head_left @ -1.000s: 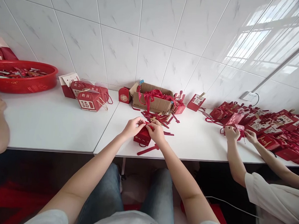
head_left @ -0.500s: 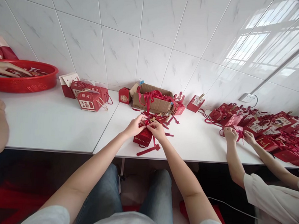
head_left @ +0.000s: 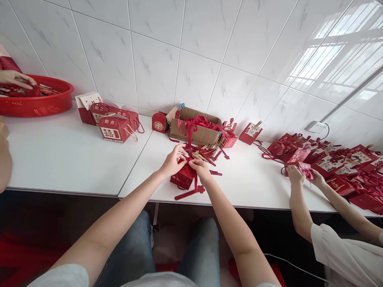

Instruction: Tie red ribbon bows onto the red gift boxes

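Note:
A small red gift box (head_left: 182, 179) stands on the white table in front of me, near its front edge. On top of it, my left hand (head_left: 175, 160) pinches a red ribbon (head_left: 188, 160) from the left. My right hand (head_left: 201, 167) pinches the same ribbon from the right, its fingertips close to those of the left. The ribbon looks like a bow or knot, partly hidden by my fingers. Flat red strips with flower-shaped ends, one a red tag (head_left: 191, 192), lie around the box. Behind my hands is a cardboard box (head_left: 195, 136) full of red ribbons.
Several red gift boxes (head_left: 113, 128) stand to the left, and a large pile of them (head_left: 346, 166) covers the right. A co-worker's hands (head_left: 296, 175) hold a box there. Far left, another person's hand (head_left: 15, 78) is over a red basin (head_left: 41, 106). A tiled wall rises behind.
My fingers have shifted slightly at the ribbon, and loops now show more beside them. At the far left, the other person's hand has drawn back a little and lifted in the basin.

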The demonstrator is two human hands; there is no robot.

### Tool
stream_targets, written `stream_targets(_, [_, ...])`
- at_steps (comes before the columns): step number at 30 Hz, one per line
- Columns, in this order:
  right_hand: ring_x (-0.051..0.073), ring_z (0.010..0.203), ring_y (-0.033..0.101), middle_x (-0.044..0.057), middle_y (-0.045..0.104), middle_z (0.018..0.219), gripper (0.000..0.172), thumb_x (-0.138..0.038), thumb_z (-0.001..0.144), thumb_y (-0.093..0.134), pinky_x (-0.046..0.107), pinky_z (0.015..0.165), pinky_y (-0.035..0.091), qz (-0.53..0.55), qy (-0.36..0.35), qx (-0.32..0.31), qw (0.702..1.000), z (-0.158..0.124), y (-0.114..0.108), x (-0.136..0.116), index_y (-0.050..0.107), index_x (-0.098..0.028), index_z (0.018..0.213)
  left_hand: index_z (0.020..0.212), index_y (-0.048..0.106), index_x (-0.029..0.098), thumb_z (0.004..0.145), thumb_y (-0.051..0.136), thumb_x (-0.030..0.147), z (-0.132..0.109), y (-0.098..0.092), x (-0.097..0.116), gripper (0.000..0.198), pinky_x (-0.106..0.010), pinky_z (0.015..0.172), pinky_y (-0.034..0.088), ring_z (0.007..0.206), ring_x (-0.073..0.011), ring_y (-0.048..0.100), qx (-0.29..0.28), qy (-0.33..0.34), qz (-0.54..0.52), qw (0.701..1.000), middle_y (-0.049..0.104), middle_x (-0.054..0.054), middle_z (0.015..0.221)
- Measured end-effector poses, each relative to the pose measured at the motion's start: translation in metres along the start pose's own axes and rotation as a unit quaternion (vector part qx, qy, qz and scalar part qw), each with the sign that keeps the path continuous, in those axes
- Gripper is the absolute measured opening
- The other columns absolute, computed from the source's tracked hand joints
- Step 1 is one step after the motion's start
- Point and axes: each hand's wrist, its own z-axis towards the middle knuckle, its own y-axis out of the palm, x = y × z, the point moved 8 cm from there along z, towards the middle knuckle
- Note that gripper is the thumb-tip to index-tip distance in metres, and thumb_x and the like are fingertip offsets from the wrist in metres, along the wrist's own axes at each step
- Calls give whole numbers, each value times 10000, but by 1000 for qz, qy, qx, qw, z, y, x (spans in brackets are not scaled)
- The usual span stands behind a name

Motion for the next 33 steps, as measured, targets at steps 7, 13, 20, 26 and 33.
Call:
stream_targets(7, [249, 1290, 469, 116, 600, 1246, 250, -429, 788, 625, 378, 1016, 415, 36, -1, 21, 999, -4, 3, 3, 699, -194, 746, 763, 613, 188, 779, 583, 205, -10, -9, 7, 38, -398, 855, 484, 890, -225, 585, 31, 10, 98, 995, 603, -60, 855])
stream_targets(13, [253, 1290, 467, 120, 557, 1303, 278, -428, 827, 589, 377, 984, 454, 13, 3, 39, 999, -8, 5, 7, 730, -191, 866, 818, 699, 202, 798, 575, 244, -10, -6, 7, 133, -417, 886, 485, 920, -245, 602, -20, 16, 119, 993, 681, -70, 896])
stream_targets(20, [265, 1256, 502, 111, 586, 1280, 319, -429, 778, 663, 416, 1048, 403, -57, -12, -19, 998, -28, 3, -9, 729, -213, 1003, 756, 723, 203, 787, 589, 260, -3, -10, 5, 149, -392, 823, 509, 833, -234, 635, -69, 11, 122, 990, 700, -68, 840])
stream_targets(26, [203, 1015, 626, 73, 671, 1113, 288, -379, 847, 555, 386, 910, 494, -109, -66, -60, 990, -25, -12, -12, 672, -223, 1059, 751, 714, 210, 792, 564, 270, -4, -11, 10, 167, -374, 836, 511, 847, -226, 638, -93, 28, 112, 989, 700, -63, 841])
stream_targets(33, [190, 1183, 564, 89, 597, 1292, 429, -190, 824, 522, 366, 963, 466, -156, -135, -64, 976, 11, -17, -12, 535, -225, 1251, 751, 713, 210, 769, 564, 314, 1, -11, 5, 183, -345, 765, 534, 799, -217, 652, -116, 23, 111, 987, 704, -68, 860])
